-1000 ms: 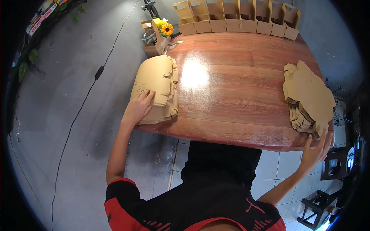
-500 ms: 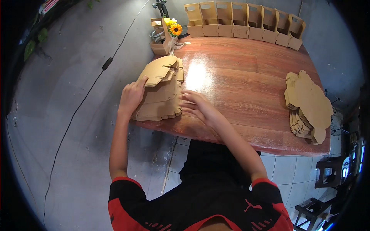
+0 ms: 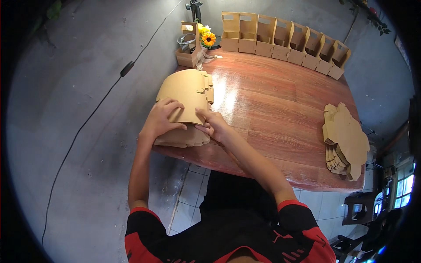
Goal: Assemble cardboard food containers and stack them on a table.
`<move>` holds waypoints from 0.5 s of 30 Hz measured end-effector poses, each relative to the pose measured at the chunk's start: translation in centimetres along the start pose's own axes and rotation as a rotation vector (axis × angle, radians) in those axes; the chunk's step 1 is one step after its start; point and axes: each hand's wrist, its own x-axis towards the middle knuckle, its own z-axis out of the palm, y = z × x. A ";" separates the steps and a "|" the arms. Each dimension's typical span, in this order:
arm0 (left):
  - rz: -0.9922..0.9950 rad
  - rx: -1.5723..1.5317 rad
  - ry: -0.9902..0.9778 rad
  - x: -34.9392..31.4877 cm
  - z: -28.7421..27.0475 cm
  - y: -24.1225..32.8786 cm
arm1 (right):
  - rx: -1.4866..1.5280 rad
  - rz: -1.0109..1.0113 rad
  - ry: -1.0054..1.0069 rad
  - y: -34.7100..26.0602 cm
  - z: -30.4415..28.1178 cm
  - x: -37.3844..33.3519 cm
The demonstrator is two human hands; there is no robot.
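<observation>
- Top sheet: a curved, smooth brown cardboard blank (image 3: pixel 186 90) lay on the stack of flat, notch-edged brown cardboard blanks (image 3: pixel 184 136) at the table's left end. Its near edge sat raised over the layers below.
- Left hand (image 3: pixel 162 118): half open, fingers bent over the top sheet, thumb at its near edge. Couldn't tell whether it gripped or just rested.
- Right hand (image 3: pixel 212 125): nearly closed, thumb on top at the near right corner, fingers at the edge below, pinching the sheet.
- Clearance left: tight, grey wall (image 3: pixel 101 131) just beside the stack.
- Clearance near: stack ended just short of the glossy red-brown wood-grain table's (image 3: pixel 272 101) front edge.
- Clearance right: wide bare tabletop up to a second brown cardboard stack (image 3: pixel 348 140) by the right edge.
- Far edge: row of upright brown cardboard boxes (image 3: pixel 280 51), well apart from both hands.
</observation>
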 end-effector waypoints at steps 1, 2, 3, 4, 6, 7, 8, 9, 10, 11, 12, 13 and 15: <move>0.047 0.041 0.076 -0.3 0.4 -0.7 | -0.042 0.001 -0.026 0.2 -0.1 0.3; 0.065 0.104 0.152 -0.6 1.0 -1.4 | -0.097 0.014 -0.026 0.3 -0.4 0.4; -0.067 0.052 0.219 -0.9 1.6 -2.2 | -0.127 0.001 -0.028 0.4 -0.7 0.6; -0.221 0.030 0.274 -1.2 2.0 -3.0 | -0.158 -0.003 -0.008 0.5 -0.7 0.6; -0.522 -0.103 0.332 -1.9 2.5 -4.3 | -0.314 -0.017 0.039 0.5 -0.9 0.5; -0.669 -0.220 0.338 -2.3 2.7 -4.8 | -0.439 -0.026 0.031 0.4 -0.9 0.3; -0.827 -0.340 0.360 -2.5 2.9 -5.1 | -0.569 -0.028 0.024 0.2 -0.9 0.1; -0.794 -0.329 0.289 -2.7 3.0 -5.3 | -0.696 -0.030 0.016 0.0 -0.9 -0.2; -0.773 -0.321 0.233 -2.8 3.1 -5.4 | -0.809 -0.097 0.026 -0.2 -0.8 -0.5; -0.759 -0.318 0.162 -2.8 3.1 -5.4 | -0.919 -0.162 0.038 -0.4 -0.8 -0.8; -0.762 -0.304 0.192 -2.8 3.1 -5.4 | -1.020 -0.232 0.050 -0.6 -0.7 -1.1; -0.774 -0.292 0.208 -2.8 3.1 -5.3 | -1.036 -0.236 0.047 -0.7 -0.6 -1.4; -0.771 -0.292 0.212 -3.0 2.9 -5.1 | -1.054 -0.248 0.041 -0.8 -0.4 -1.7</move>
